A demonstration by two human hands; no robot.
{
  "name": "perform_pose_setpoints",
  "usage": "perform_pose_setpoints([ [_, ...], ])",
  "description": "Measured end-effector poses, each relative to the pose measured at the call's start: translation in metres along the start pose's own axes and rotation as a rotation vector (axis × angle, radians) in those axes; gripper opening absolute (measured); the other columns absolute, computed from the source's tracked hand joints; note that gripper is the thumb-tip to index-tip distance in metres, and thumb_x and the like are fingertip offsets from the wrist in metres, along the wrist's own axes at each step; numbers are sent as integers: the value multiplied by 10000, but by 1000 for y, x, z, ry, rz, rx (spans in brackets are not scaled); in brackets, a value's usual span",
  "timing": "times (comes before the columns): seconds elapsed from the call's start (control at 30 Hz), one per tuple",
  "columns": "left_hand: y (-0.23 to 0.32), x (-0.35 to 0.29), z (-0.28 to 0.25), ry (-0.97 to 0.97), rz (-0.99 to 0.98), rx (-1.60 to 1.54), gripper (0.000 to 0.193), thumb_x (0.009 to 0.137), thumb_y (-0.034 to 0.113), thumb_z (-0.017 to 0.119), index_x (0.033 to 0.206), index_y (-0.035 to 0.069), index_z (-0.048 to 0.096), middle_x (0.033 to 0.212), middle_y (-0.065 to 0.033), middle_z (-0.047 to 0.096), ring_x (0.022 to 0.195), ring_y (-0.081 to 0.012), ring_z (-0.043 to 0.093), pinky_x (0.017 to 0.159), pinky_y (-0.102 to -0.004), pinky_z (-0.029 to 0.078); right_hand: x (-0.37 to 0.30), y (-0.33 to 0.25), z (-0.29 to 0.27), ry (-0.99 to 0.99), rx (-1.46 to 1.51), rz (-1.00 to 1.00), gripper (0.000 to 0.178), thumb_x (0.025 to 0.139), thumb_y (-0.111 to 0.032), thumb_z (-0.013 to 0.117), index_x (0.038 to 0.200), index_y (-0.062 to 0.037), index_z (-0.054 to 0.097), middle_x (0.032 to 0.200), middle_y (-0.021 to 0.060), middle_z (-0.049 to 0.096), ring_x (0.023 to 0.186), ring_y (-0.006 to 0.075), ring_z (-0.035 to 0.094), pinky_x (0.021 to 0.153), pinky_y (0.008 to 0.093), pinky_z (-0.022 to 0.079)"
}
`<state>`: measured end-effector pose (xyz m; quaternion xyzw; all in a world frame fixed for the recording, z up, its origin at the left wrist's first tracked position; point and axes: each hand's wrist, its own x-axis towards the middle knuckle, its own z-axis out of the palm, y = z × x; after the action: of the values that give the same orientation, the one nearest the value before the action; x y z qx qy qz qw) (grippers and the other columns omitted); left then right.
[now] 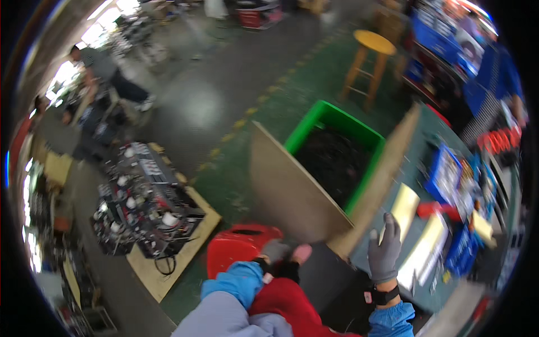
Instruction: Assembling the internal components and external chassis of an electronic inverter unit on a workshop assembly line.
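My right hand, in a grey glove with a black band at the wrist, is raised beside the near edge of the green-topped workbench. Its fingers are stretched out and nothing shows in them. Low in front of my lap is my left hand, also grey-gloved, close to a red plastic stool. Its fingers are smeared by motion, so their pose is unclear. Yellow paper sheets and a red-handled tool lie on the bench beyond my right hand.
A green bin of dark pieces stands ahead, behind a leaning brown board. At left, a pallet carries black assemblies. A yellow-topped wooden stool stands farther off. A blue parts tray sits on the bench. People work at far left and right.
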<state>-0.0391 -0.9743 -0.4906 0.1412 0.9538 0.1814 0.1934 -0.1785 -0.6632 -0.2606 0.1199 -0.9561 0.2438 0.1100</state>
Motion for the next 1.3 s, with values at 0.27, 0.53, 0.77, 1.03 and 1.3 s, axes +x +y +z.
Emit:
perform_pose_setpoints([
  [0.27,25,-29,45,113,-11,-522,306,683,206,678,959,95,605,938,-58,589,929,-271,557,772,-401,487,120,-43,214,-747,-103,176,795,715,-357,781,1312,24,420,1303,274,514,1205,413,517,989,448,452],
  [0.53,53,-51,128,-476,-67,-3285,357,1000,400,361,831,129,520,662,-31,487,490,-186,420,484,-357,371,111,-70,258,-1085,-160,-27,598,757,-514,656,1061,0,686,1118,259,651,1080,376,624,931,447,486],
  [0.77,124,-46,54,292,-718,-1823,142,964,223,541,926,90,571,731,-2,553,554,-111,505,472,-265,407,46,-128,244,-1078,-150,-271,400,783,-361,556,960,-51,735,997,211,691,987,393,657,862,467,515],
  [1.03,162,-140,29,229,-1000,-1835,255,962,180,536,1146,12,590,954,-85,660,763,-165,635,706,-295,547,-43,-116,197,-1141,-173,-75,404,791,-359,565,950,-23,724,967,226,690,944,385,668,855,454,520],
  [1.3,135,-221,48,92,-988,-1910,224,946,189,563,1073,8,602,898,-65,655,721,-146,637,641,-280,555,-112,-98,155,-1118,-227,25,374,827,-336,547,1023,-67,717,1027,175,698,980,349,668,864,448,519],
])
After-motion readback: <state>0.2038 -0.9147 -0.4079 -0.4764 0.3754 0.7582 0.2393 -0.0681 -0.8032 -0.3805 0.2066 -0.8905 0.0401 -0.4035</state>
